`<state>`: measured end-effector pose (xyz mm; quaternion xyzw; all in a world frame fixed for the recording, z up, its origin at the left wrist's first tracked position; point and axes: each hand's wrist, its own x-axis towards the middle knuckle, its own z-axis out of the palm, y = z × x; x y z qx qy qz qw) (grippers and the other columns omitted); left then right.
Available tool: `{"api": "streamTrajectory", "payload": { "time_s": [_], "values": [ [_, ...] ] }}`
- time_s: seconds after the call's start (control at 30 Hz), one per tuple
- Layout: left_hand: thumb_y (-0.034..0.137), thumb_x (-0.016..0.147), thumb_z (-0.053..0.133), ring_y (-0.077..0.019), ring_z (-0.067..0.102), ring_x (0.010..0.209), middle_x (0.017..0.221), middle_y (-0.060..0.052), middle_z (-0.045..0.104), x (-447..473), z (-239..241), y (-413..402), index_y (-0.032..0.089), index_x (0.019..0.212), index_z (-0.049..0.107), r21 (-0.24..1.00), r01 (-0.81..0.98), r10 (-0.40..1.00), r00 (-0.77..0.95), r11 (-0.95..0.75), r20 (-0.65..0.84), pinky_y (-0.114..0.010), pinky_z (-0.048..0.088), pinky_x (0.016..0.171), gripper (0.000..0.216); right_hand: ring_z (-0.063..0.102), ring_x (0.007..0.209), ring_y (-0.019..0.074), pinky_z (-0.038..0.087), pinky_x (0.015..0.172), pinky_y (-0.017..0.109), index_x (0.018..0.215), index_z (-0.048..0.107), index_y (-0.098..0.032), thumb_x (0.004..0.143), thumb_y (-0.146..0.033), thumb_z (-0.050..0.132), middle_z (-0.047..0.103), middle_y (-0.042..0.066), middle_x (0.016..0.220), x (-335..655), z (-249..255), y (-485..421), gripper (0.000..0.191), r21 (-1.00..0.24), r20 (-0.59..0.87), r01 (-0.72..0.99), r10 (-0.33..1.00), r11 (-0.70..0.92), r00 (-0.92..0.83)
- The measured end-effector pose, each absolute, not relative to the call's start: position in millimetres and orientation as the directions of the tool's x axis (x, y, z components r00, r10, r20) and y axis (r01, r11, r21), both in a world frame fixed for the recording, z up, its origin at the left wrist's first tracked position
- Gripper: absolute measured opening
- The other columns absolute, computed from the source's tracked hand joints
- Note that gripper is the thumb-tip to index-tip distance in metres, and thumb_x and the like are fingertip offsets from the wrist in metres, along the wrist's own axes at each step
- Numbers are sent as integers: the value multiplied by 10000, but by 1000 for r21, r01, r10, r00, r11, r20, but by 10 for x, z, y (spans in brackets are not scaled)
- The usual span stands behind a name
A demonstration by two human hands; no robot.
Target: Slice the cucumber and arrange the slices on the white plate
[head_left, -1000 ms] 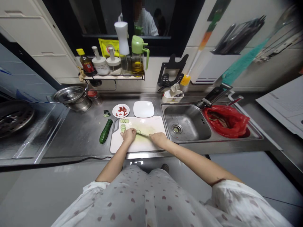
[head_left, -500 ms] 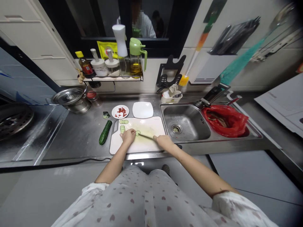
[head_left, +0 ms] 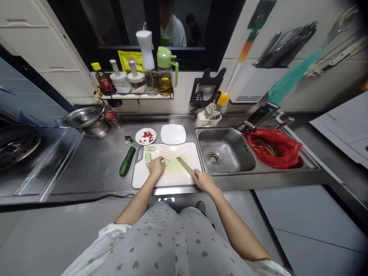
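Observation:
My left hand (head_left: 155,166) rests curled on the white cutting board (head_left: 175,176), fingers pressed on a piece of cucumber next to a slice (head_left: 167,162). Several cucumber slices (head_left: 148,152) lie at the board's far left corner. My right hand (head_left: 203,180) grips a knife (head_left: 186,166) at the board's near right corner, blade pointing up-left and clear of the cucumber. A whole cucumber (head_left: 126,161) lies on the steel counter left of the board.
Behind the board sit a small plate of red bits (head_left: 145,136) and a bare white plate (head_left: 173,134). A sink (head_left: 225,151) is to the right, with a red bag (head_left: 274,147) beyond. A pot with lid (head_left: 86,119) and a bottle shelf (head_left: 138,94) are at the back.
My right hand drew the knife back and to the right, away from the cucumber, toward the board's near right corner. The left hand stayed put.

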<state>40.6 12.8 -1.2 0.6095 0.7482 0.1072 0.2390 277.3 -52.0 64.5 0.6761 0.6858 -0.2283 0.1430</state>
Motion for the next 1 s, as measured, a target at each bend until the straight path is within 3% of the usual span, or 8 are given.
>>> {"api": "streamTrajectory", "payload": {
  "time_s": [0.3, 0.7, 1.0],
  "values": [
    [277, 840, 530, -285, 581, 1046, 1063, -83, 688, 444, -25, 119, 267, 1047, 719, 424, 895, 985, -82, 139, -150, -421, 309, 908, 280, 639, 1002, 230, 385, 739, 278, 1172, 528, -166, 990, -313, 323, 682, 143, 1083, 2721, 537, -531, 312, -162, -505, 973, 861, -166, 63],
    [250, 840, 563, -228, 595, 985, 965, -39, 709, 457, 25, 88, 236, 878, 663, 519, 844, 988, -80, 137, -131, -359, 331, 862, 107, 656, 963, 237, 400, 741, 292, 1193, 493, -167, 985, -267, 305, 689, 152, 1046, 2672, 448, -559, 298, -128, -485, 982, 872, -142, 63],
    [250, 833, 578, -183, 623, 869, 843, 2, 724, 381, 113, -99, 244, 863, 670, 594, 795, 989, -55, 127, -137, -331, 344, 857, 97, 656, 972, 241, 404, 750, 297, 1199, 478, -172, 992, -284, 287, 689, 146, 1025, 2651, 383, -563, 303, -118, -498, 986, 866, -120, 46]
  ]
}}
